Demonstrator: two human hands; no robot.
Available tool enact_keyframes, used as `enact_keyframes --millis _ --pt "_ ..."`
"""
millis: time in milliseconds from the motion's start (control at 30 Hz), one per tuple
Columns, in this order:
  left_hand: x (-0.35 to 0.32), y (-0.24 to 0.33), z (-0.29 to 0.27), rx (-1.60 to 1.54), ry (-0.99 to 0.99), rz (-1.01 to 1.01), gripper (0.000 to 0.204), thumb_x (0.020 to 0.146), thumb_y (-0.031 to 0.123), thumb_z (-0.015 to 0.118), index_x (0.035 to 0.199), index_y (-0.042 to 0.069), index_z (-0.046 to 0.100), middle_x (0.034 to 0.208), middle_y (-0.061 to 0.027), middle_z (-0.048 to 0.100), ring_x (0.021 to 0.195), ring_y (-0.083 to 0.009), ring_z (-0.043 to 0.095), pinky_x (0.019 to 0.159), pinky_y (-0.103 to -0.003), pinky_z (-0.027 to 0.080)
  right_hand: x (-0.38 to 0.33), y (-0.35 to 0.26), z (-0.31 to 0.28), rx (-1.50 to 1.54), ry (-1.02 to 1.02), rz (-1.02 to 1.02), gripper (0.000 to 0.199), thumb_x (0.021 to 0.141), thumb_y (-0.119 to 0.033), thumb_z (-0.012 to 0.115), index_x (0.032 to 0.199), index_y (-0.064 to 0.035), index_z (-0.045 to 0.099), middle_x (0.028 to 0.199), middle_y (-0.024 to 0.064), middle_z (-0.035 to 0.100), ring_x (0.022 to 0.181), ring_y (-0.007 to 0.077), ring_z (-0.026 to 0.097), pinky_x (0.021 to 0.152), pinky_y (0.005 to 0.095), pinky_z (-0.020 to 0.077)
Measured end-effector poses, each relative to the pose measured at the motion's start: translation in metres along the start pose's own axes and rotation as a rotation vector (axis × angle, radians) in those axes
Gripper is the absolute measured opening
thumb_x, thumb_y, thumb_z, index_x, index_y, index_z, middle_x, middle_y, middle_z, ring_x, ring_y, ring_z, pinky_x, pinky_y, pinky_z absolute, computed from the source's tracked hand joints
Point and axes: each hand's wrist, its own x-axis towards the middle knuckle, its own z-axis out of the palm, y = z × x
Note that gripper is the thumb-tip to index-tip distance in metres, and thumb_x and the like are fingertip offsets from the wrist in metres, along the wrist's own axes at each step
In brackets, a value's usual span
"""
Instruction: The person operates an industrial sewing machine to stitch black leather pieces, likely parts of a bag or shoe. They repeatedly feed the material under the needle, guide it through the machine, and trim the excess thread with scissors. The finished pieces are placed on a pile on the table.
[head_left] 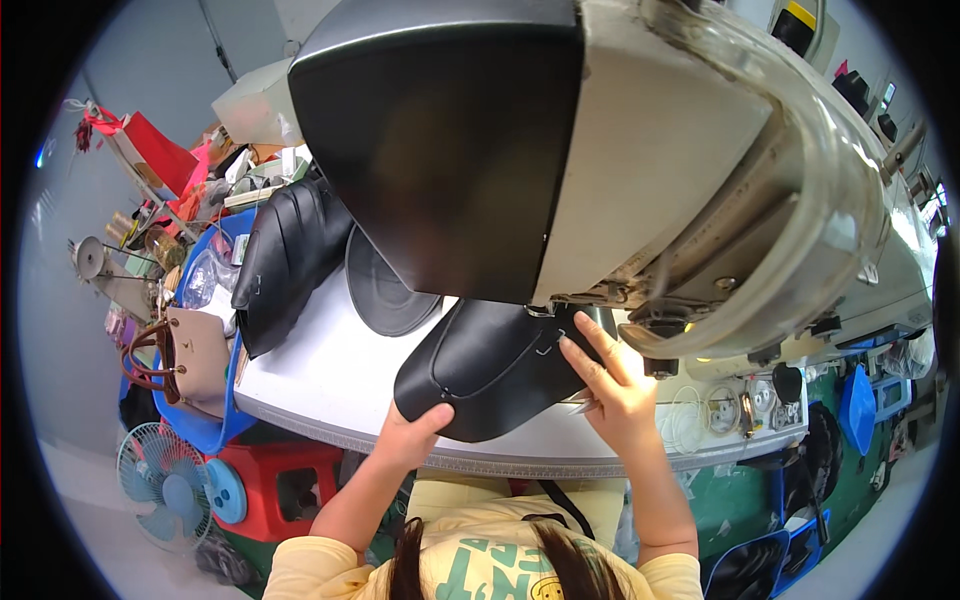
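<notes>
Two hands work at a pale grey table whose curved near edge runs across the middle of the view. A black leather piece with a line of stitching lies on it, near the middle, its far end tucked under the big sewing machine that fills the upper part of the scene. The left hand is closed on the near left corner of the piece, thumb on top. The right hand rests with fingers spread flat on the piece's right edge, just below the machine's needle area; the two hands are apart.

Farther left on the table lie a stack of black leather pieces and a dark round piece. At the table's left end a blue bin holds a beige handbag with brown handles. Below it stand a red stool and a blue floor fan on a pale floor. On the far left, clutter and red things sit against a grey wall. To the right, thread spools rest on the table edge.
</notes>
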Motion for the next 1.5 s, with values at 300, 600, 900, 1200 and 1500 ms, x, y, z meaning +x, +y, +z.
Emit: enact_keyframes --millis 300,600,900,1200,1500 --pt "-0.016 -0.014 0.032 -0.100 -0.049 -0.060 0.043 0.091 0.008 0.056 0.130 -0.002 0.039 0.111 -0.0158 0.059 0.085 -0.0256 0.066 0.067 -0.037 0.059 0.000 0.021 -0.004 0.164 -0.087 0.055 0.073 0.054 0.023 0.046 0.114 -0.0128 0.067 0.125 0.0113 0.060 0.108 0.0276 0.061 0.076 0.0282 0.0494" --pt "-0.035 -0.043 0.069 0.008 0.022 -0.029 0.028 0.096 0.008 0.049 0.120 -0.006 0.049 0.104 -0.0154 0.064 0.087 -0.0249 0.067 0.074 -0.035 0.058 0.003 0.052 -0.003 0.278 -0.068 0.121 0.011 0.070 0.002 0.063 0.066 -0.0072 0.058 0.060 0.0077 0.053 0.053 0.0237 0.050 0.050 0.0329 0.0400" --pt "-0.024 -0.048 0.075 0.058 0.024 0.044 0.024 0.098 0.012 0.048 0.112 -0.006 0.056 0.097 -0.0148 0.067 0.081 -0.0201 0.066 0.075 -0.033 0.055 0.019 0.053 -0.008 -0.015 -0.466 0.411 0.020 0.079 -0.004 0.053 0.094 -0.0091 0.064 0.086 0.0133 0.062 0.071 0.0252 0.058 0.067 0.0325 0.0444" --pt "-0.031 -0.040 0.076 0.031 -0.071 -0.275 0.024 0.098 0.014 0.048 0.103 -0.006 0.059 0.093 -0.0122 0.068 0.078 -0.0169 0.065 0.074 -0.031 0.053 0.010 0.064 -0.005 0.071 -0.325 0.294 0.035 0.086 -0.013 0.047 0.116 -0.0137 0.066 0.102 0.0132 0.068 0.087 0.0278 0.064 0.079 0.0326 0.0481" --pt "0.017 0.032 0.120 1.567 -0.235 0.834 0.049 0.076 0.006 0.063 0.121 -0.010 0.053 0.123 -0.0294 0.053 0.109 -0.0412 0.057 0.091 -0.043 0.049 0.009 0.061 -0.001 0.221 -0.170 0.247 0.019 0.073 -0.006 0.059 0.091 -0.0071 0.065 0.081 0.0136 0.064 0.071 0.0309 0.061 0.064 0.0342 0.0463"
